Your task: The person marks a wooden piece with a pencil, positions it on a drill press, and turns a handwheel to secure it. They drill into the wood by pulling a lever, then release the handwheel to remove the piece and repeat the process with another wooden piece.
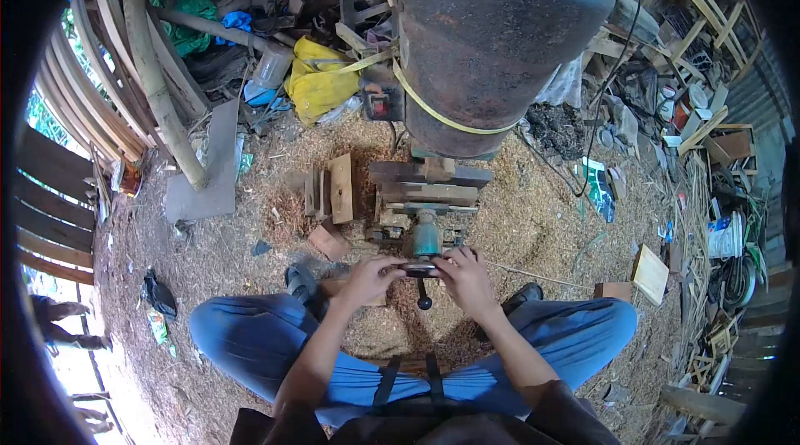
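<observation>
A dark round handwheel is gripped at its two sides by my hands. On its left rim the fingers of my left hand are closed, and my right hand is curled over the right rim. A crank handle with a black ball knob points down toward me from the wheel. Behind the wheel sits a green cylindrical screw housing, joined to a vise with wooden pieces across it. Above the vise stands a large rusty machine head with a yellow band around it.
Wood shavings cover the ground. Wooden blocks stand left of the vise. A grey board and a leaning pole are further left. A yellow sack lies behind. A dark cable hangs at the right.
</observation>
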Tool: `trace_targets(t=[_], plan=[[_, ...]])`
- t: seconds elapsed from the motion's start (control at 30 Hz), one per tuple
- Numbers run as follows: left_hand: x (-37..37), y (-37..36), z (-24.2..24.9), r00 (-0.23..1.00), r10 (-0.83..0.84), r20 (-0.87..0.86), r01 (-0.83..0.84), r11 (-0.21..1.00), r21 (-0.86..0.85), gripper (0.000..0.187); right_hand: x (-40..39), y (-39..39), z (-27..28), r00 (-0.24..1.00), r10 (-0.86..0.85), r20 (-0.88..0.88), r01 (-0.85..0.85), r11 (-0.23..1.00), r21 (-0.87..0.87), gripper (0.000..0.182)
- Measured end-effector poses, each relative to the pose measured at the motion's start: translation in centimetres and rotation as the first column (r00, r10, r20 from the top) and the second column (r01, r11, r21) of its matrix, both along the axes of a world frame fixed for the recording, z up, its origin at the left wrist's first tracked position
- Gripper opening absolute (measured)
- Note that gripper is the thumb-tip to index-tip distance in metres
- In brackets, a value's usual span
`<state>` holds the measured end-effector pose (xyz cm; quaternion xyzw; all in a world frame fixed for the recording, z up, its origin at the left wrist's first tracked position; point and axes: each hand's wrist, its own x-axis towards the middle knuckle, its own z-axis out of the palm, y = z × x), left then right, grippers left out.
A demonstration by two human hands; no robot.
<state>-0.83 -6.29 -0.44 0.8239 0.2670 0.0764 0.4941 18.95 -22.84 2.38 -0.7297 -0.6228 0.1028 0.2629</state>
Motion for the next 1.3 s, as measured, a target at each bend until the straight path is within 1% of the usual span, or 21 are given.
trace_targets(t=[0.07,0.13,0.17,0.2,0.23,0.27,0.3,0.33,0.37,0.4,0.43,0.5,0.53,0.6,0.67,0.73,0.97,1.03,1.13,1.27,1.3], plan=[[-0.9,0.1,-0.3,0.997,0.001,-0.081,-0.004,0.999,-0.041,0.039,-1.5,1.5,0.8,0.998,0.039,-0.057,-0.028,0.985,0.171,0.02],[-0.8,0.6,1.3,0.996,-0.073,0.059,0.056,0.969,0.242,0.037,-1.8,2.2,1.0,0.996,0.056,-0.075,-0.043,0.985,0.168,0.025],[-0.7,0.5,2.0,0.998,-0.058,0.039,0.056,0.997,0.044,0.04,-1.4,2.1,0.9,0.994,-0.052,-0.092,0.067,0.985,0.161,0.031],[-0.5,0.5,1.7,0.997,-0.061,0.042,0.059,0.997,0.043,0.04,-0.6,1.7,0.8,0.982,-0.159,-0.104,0.174,0.973,0.151,0.036],[0.0,0.6,1.3,0.997,0.001,0.081,-0.008,0.996,0.093,0.045,1.3,1.8,0.6,0.954,-0.215,-0.207,0.243,0.963,0.119,0.043],[0.5,0.8,0.8,0.991,0.062,0.122,-0.079,0.987,0.142,0.049,3.3,2.4,-0.5,0.957,-0.212,-0.199,0.24,0.963,0.125,0.043],[1.3,1.2,0.9,0.99,0.061,0.126,-0.079,0.987,0.143,0.049,5.1,3.1,-2.3,0.915,-0.376,-0.144,0.395,0.908,0.142,0.045],[2.6,1.9,1.1,0.983,0.123,0.136,-0.157,0.947,0.281,0.052,6.3,3.9,-3.5,0.843,-0.53,-0.093,0.538,0.826,0.166,0.047],[3.8,2.4,1.4,0.972,0.181,0.153,-0.229,0.881,0.413,0.055,7.1,4.7,-3.9,0.842,-0.531,-0.094,0.539,0.826,0.167,0.047],[4.7,3.0,1.4,0.972,0.178,0.153,-0.227,0.88,0.418,0.055,7.8,5.6,-4.2,0.871,-0.473,-0.132,0.489,0.86,0.144,0.049],[5.7,3.7,1.2,0.975,0.196,0.102,-0.22,0.814,0.537,0.056,8.2,6.3,-4.3,0.894,-0.414,-0.172,0.437,0.891,0.126,0.051],[7.0,4.8,-0.2,0.972,0.231,0.031,-0.187,0.693,0.697,0.052,7.8,6.9,-4.7,0.866,-0.417,-0.276,0.468,0.87,0.156,0.05],[7.1,5.1,-0.7,0.972,0.234,0.035,-0.191,0.686,0.702,0.052,7.6,7.1,-4.8,0.833,-0.409,-0.371,0.495,0.852,0.171,0.051],[7.5,4.9,-1.4,0.961,0.269,0.069,-0.257,0.77,0.585,0.049,7.8,6.9,-5.3,0.827,-0.401,-0.394,0.496,0.85,0.176,0.05],[7.7,5.1,-1.3,0.962,0.264,0.068,-0.245,0.727,0.641,0.048,8.3,6.9,-6.4,0.836,-0.402,-0.372,0.488,0.855,0.173,0.049],[7.4,4.7,-1.4,0.96,0.275,0.054,-0.236,0.688,0.686,0.05,8.0,6.2,-6.0,0.809,-0.375,-0.452,0.484,0.862,0.152,0.051],[7.3,4.4,-1.8,0.954,0.282,0.1,-0.283,0.743,0.607,0.058,9.0,5.6,-4.8,0.859,-0.247,-0.448,0.347,0.925,0.155,0.061],[7.2,4.4,-2.0,0.953,0.287,0.098,-0.285,0.739,0.61,0.059,9.3,5.7,-4.8,0.822,-0.203,-0.533,0.327,0.933,0.149,0.065],[7.4,4.3,-1.9,0.952,0.288,0.104,-0.29,0.738,0.61,0.061,9.4,5.4,-4.7,0.883,-0.211,-0.418,0.304,0.938,0.167,0.068],[7.2,3.9,-1.9,0.951,0.295,0.091,-0.29,0.753,0.591,0.064,9.2,5.4,-4.7,0.888,-0.206,-0.411,0.299,0.937,0.178,0.071],[7.5,4.1,-1.7,0.953,0.292,0.079,-0.279,0.745,0.606,0.066,9.2,5.5,-4.5,0.878,-0.245,-0.411,0.315,0.942,0.112,0.073]])
